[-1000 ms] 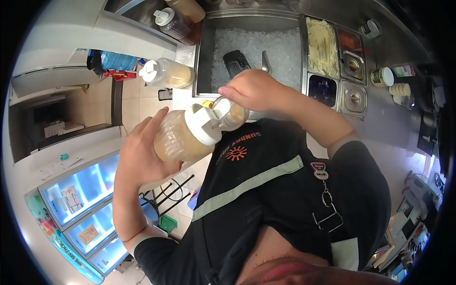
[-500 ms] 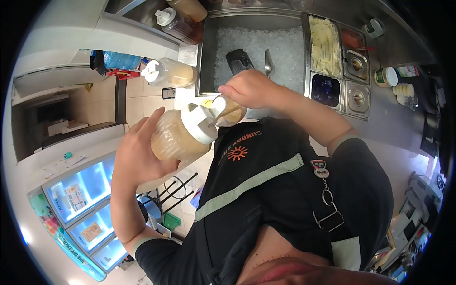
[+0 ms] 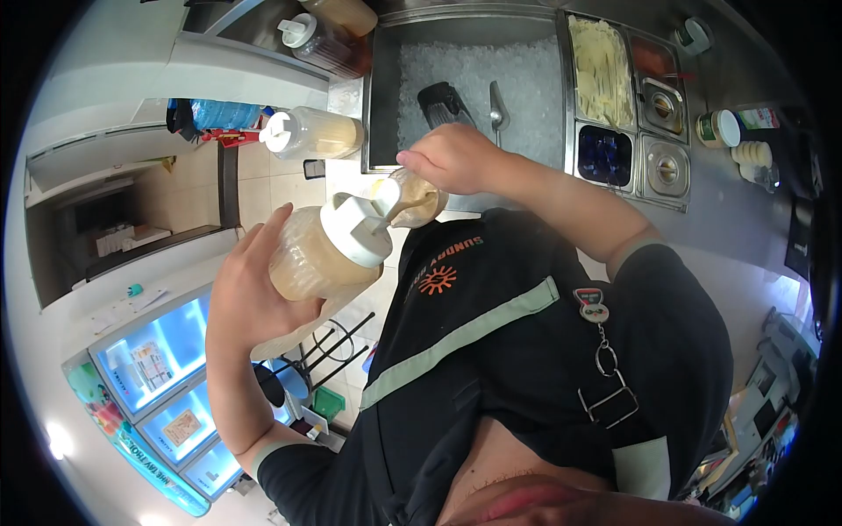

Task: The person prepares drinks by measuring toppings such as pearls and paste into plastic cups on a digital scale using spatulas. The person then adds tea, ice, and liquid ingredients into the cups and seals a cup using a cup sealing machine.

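Observation:
My left hand (image 3: pixel 250 294) is wrapped round a large clear plastic pour bottle (image 3: pixel 311 263) with cloudy tan liquid inside. The bottle tilts to the right, its white lid (image 3: pixel 358 230) and spout facing a small clear cup (image 3: pixel 419 203). My right hand (image 3: pixel 452 159) is closed on that cup from above and hides part of its rim. Tan liquid shows in the cup. The spout is right at the cup; I cannot tell whether they touch.
Ahead is a steel ice bin (image 3: pixel 373 96) holding a black scoop (image 3: pixel 445 107) and a metal scoop (image 3: pixel 498 114). Topping pans (image 3: pixel 664 171) sit to its right. Another white-lidded bottle (image 3: pixel 320 133) stands left of the bin. A lit display fridge (image 3: pixel 153 359) is at lower left.
The bottle and the cup have shifted slightly left together, staying close to each other. Both hands keep their hold, and the view has turned a little.

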Tool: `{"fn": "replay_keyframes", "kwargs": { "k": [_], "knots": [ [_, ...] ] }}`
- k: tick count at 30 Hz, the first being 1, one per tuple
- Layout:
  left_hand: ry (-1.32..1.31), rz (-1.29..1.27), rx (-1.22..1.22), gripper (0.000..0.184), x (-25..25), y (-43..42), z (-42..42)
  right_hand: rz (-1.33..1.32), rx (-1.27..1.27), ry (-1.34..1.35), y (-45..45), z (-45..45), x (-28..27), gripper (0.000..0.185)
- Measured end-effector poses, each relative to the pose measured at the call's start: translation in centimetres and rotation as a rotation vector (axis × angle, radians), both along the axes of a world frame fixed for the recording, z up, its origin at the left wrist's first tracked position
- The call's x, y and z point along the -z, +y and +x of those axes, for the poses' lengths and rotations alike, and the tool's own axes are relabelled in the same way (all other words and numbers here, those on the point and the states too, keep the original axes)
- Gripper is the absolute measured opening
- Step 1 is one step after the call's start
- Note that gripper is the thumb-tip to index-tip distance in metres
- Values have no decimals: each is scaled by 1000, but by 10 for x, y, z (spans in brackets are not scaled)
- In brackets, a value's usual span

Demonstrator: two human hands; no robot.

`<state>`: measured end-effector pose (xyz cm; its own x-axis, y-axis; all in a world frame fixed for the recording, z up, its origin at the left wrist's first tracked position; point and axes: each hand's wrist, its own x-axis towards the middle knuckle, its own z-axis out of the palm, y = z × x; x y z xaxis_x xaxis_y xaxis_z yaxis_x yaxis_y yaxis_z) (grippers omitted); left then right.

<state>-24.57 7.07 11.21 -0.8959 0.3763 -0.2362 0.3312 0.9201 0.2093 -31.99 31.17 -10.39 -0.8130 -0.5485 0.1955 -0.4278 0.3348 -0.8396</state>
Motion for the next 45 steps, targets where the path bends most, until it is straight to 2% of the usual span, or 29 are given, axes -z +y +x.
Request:
{"fn": "replay_keyframes", "kwargs": {
  "k": [5,8,23,35,38,41,45],
  "knots": [
    [-6,-25,-19,89,-2,0,0,-25,6,22,-2,0,3,45],
    [4,-29,1,90,-1,-3,0,61,-28,-13,0,-2,0,47],
    [-12,-30,-27,93,2,-7,-3,-60,-3,43,-3,-3,8,45],
    [-32,-18,-22,92,5,-13,-8,12,2,-7,-5,-5,9,47],
    [-7,28,-14,88,17,-27,-7,-16,8,23,-9,-5,10,46],
    [-46,177,-59,88,38,-53,-1,-56,20,-9,-14,0,6,47],
    [-146,379,-181,95,73,-101,7,-91,83,-21,-31,4,1,47]
  ]
}}
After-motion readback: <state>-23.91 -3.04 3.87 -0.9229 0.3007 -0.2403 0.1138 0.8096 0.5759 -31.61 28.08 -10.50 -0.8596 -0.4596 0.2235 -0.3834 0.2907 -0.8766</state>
